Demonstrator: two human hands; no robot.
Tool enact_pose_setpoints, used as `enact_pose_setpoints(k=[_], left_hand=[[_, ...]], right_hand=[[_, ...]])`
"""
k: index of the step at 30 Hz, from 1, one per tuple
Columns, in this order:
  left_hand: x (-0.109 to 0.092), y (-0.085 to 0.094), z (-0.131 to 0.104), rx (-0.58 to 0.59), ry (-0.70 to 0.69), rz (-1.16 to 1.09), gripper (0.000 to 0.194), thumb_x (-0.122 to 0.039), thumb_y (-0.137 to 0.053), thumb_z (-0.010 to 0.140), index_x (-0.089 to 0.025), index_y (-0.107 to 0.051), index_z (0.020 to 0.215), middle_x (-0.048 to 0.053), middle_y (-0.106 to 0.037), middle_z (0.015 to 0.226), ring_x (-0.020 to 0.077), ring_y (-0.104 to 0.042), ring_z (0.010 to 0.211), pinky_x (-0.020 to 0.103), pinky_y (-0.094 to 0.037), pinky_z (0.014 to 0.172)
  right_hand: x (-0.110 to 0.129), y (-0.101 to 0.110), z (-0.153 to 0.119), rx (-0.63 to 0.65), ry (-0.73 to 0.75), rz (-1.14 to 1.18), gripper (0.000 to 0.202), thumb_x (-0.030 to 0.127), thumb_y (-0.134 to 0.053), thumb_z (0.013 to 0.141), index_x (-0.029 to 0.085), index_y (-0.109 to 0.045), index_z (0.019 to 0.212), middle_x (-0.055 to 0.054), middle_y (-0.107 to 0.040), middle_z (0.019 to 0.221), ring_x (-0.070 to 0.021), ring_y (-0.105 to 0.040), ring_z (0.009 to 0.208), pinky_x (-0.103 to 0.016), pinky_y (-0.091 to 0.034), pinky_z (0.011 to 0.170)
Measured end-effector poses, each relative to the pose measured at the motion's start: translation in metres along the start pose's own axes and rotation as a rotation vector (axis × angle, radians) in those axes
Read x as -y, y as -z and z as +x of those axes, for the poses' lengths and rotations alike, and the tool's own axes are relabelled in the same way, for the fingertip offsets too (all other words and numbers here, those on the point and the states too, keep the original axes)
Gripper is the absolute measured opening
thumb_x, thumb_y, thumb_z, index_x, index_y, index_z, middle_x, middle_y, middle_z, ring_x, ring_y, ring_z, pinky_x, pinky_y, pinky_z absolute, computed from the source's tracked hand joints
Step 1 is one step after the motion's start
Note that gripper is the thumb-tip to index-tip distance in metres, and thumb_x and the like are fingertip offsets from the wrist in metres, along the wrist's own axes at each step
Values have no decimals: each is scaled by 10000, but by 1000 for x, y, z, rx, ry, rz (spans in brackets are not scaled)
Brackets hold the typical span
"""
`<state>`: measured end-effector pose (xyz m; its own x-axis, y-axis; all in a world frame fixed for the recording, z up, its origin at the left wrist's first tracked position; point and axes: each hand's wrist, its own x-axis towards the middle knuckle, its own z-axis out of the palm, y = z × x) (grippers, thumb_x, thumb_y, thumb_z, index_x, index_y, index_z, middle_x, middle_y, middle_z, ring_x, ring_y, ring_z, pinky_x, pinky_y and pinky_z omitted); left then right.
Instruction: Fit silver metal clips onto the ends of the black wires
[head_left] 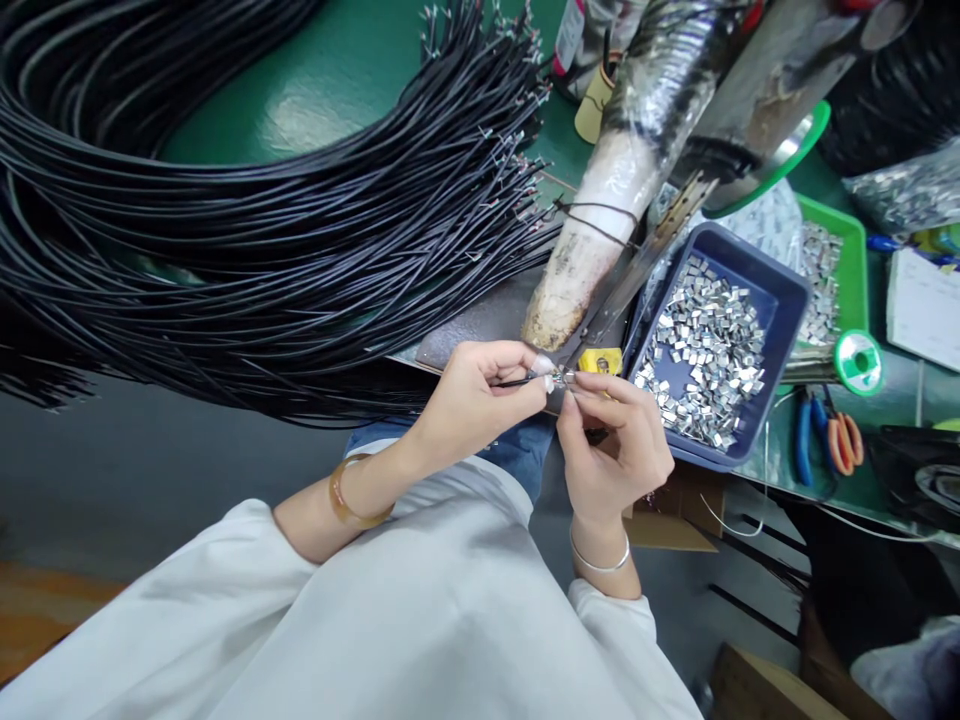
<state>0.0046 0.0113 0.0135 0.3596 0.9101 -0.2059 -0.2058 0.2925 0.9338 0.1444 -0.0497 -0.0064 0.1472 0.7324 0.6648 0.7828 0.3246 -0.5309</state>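
Note:
My left hand (487, 392) pinches the end of a black cable (511, 382) between thumb and fingers, near the table's front edge. Close against it, my right hand (616, 432) holds a small metal connector (562, 378) between thumb and forefinger, at the cable's tip. The fingertips of both hands nearly meet, and they partly hide the joint between cable and connector. A large bundle of black cables (300, 230) lies to the left, its stripped ends toward the middle. Right of my hands, a blue tray (780, 310) holds many small metal shells (709, 350).
A plastic-wrapped roll (592, 210) stands just beyond my hands, beside a yellow block (600, 361). Farther right are a green tray (855, 260), a solder spool (859, 363), and pliers with blue and orange handles (844, 443). A cardboard box (675, 510) sits below the table edge.

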Motion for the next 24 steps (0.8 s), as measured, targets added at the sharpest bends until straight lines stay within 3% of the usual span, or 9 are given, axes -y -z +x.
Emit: enact_pose_setpoints(k=[10,19,24], left_hand=[[0,-2,-2,1,-70,27,55,-171,-706,703,-130,-676,679,-84,-402,496,26,-253,459,173,-222,410],[1,0,-2,8,-1,-5,45,-158,-713,672,-131,-682,691,-83,-420,491,28,-282,453,169,-221,407],[1,-1,-1,11,-22,-11,47,-146,-699,685,-123,-658,684,-92,-377,494,28,-266,460,166,-211,410]], right_hand=[[4,1,2,-25,1,-3,193,71,-742,801,228,-684,897,-16,-752,998,-150,-737,875,-303,-643,751],[2,1,-1,1,15,2,178,83,-722,818,222,-653,903,-21,-759,1003,-147,-733,881,-272,-621,684],[3,1,1,15,7,-10,181,78,-729,817,221,-675,913,-16,-761,1005,-139,-728,891,-268,-623,725]])
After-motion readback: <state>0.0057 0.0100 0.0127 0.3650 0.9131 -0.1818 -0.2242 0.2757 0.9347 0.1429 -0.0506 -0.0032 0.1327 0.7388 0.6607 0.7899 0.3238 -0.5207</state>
